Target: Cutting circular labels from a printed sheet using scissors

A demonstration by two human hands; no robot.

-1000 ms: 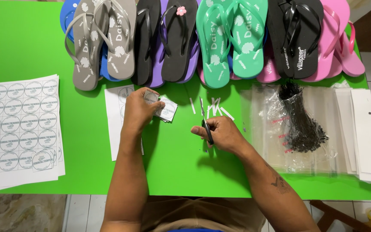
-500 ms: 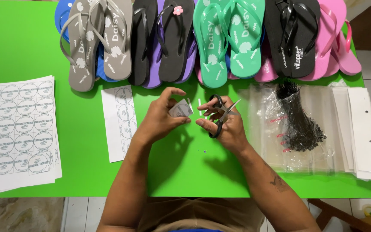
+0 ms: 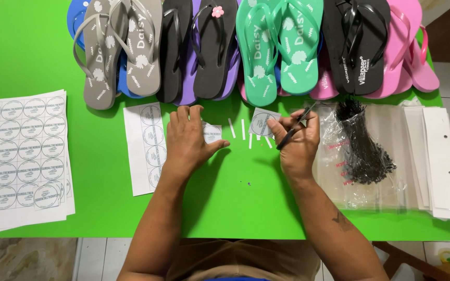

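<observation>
My left hand (image 3: 187, 141) lies flat on the green table (image 3: 246, 203) with its fingers apart, the thumb beside a small square-cut round label (image 3: 212, 133). To its right, my right hand (image 3: 299, 148) is closed on black scissors (image 3: 294, 128) pointing up and to the right. Its fingertips touch a second cut label (image 3: 262, 123); I cannot tell whether that label is held or lying on the table. Thin white paper offcuts (image 3: 243, 129) lie between the hands. A narrow strip of round labels (image 3: 146, 148) lies left of my left hand.
A stack of label sheets (image 3: 19, 156) sits at the left edge. Several pairs of flip-flops (image 3: 256, 47) line the far side. At right lie a clear bag with black ties (image 3: 364, 148) and white cards in sleeves (image 3: 438, 161).
Both hands were together above the table, cutting a label. They have parted and lowered: the left now rests flat by a cut label, and the right moved right with the scissors.
</observation>
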